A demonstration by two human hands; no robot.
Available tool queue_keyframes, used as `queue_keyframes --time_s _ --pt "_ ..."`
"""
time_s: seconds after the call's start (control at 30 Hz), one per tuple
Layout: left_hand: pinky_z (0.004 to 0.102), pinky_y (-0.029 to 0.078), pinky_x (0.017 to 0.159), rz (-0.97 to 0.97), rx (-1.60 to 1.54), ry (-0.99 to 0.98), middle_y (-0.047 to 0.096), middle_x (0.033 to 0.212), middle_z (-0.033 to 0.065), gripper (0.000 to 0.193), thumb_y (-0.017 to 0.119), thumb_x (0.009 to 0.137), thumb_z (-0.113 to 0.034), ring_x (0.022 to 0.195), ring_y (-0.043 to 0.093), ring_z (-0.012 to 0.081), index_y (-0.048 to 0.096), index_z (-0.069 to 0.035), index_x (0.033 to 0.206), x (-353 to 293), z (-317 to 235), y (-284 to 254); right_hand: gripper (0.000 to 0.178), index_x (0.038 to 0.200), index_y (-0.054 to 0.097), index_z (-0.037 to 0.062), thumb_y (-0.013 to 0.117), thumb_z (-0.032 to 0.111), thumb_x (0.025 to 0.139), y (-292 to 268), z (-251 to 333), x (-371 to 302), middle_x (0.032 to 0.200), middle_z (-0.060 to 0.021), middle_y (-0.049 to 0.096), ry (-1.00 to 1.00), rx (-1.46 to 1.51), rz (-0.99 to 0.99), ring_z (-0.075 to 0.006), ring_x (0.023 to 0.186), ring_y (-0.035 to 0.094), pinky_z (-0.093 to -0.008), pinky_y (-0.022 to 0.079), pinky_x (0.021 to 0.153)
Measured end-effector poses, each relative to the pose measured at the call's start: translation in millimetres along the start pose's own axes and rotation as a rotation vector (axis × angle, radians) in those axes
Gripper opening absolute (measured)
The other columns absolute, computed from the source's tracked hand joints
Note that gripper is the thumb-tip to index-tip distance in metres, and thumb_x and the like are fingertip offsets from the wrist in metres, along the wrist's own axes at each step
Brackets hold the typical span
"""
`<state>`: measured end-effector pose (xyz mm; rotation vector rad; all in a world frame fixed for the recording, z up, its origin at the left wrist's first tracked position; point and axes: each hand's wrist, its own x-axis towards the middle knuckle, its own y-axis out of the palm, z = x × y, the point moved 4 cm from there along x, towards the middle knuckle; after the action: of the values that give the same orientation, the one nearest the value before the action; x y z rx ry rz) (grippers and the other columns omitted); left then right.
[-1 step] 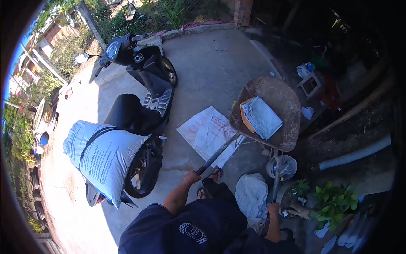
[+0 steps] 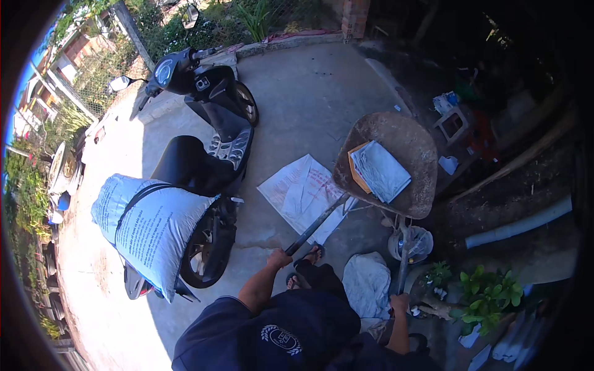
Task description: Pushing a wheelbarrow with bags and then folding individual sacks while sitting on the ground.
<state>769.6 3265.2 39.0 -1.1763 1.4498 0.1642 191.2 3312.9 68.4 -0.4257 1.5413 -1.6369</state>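
My left hand [image 2: 278,258] is wrapped round the left handle [image 2: 317,224] of a wheelbarrow. The right handle [image 2: 404,266] runs down into my right hand [image 2: 400,302], whose fingers are closed on it. Ahead of me is the wheelbarrow's rusty brown tray [image 2: 422,127]. Folded white sacks [image 2: 385,170] lie in it, with an orange-yellow piece [image 2: 357,162] showing at their left edge. A flattened white sack with red print [image 2: 301,191] is spread on the concrete, left of the tray and partly behind the left handle. The wheelbarrow's wheel is hidden.
A dark scooter [image 2: 213,99] stands at the left, a full white sack [image 2: 154,232] strapped on its rear. Between the handles lies a pale crumpled sack [image 2: 366,279]. A clear bucket [image 2: 419,243], a leafy plant [image 2: 492,294] and a grey pipe [image 2: 520,224] are at the right.
The whole view has shifted very slightly. Both hands keep their hold on the wheelbarrow handles, and the sacks lie as before.
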Motion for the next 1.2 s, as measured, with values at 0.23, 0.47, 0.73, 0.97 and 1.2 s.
queue_keyframes --time_s 0.23,0.47,0.73,0.97,1.2 --pt "0.0317 0.049 0.041 0.14 -0.286 -0.219 0.059 0.06 0.0093 0.029 0.065 0.066 -0.026 0.048 0.058 0.0182 0.063 0.0 0.077 -3.9 12.9 54.3 0.026 0.085 0.064 -0.0031 0.061 0.018 0.07 -130.1 141.4 0.5 0.089 -0.0244 0.063 -0.012 -0.145 0.201 -0.0384 0.088 0.062 -0.0445 0.049 0.076" --pt "0.0347 0.053 0.067 0.226 -0.247 -0.235 0.066 0.082 0.0138 0.039 0.062 0.067 -0.029 0.072 0.065 0.0249 0.064 0.003 0.09 -17.2 -72.5 55.7 0.024 0.086 0.066 -0.0012 0.062 0.016 0.07 -195.3 191.4 69.3 0.091 -0.0226 0.064 -0.106 -0.327 0.13 -0.0376 0.089 0.062 -0.044 0.05 0.077" --pt "0.0372 0.048 0.085 0.18 -0.036 -0.114 0.06 0.108 0.0209 0.045 0.061 0.07 -0.031 0.105 0.058 0.03 0.062 -0.001 0.104 9.4 -160.3 -2.4 0.021 0.087 0.061 0.0018 0.064 0.016 0.072 -216.5 291.8 150.2 0.095 -0.0184 0.061 -0.272 -0.406 0.017 -0.0346 0.094 0.06 -0.0437 0.048 0.082" --pt "0.037 0.05 0.077 0.03 -0.061 -0.136 0.063 0.097 0.0171 0.036 0.053 0.081 -0.029 0.091 0.063 0.0262 0.06 -0.003 0.105 110.6 -191.6 17.6 0.019 0.087 0.064 0.0037 0.066 0.015 0.072 -241.6 392.8 244.4 0.096 -0.0168 0.064 -0.413 -0.473 -0.022 -0.0327 0.092 0.062 -0.0403 0.051 0.08" --pt "0.0363 0.049 0.081 0.151 -0.279 -0.166 0.063 0.1 0.0176 0.039 0.055 0.077 -0.028 0.097 0.061 0.0266 0.06 -0.001 0.105 162.5 -295.2 -25.4 0.032 0.097 0.062 0.0023 0.071 0.016 0.069 -255.5 493.5 320.4 0.104 -0.0164 0.061 -0.427 -0.538 0.046 -0.0314 0.099 0.059 -0.0392 0.048 0.086"
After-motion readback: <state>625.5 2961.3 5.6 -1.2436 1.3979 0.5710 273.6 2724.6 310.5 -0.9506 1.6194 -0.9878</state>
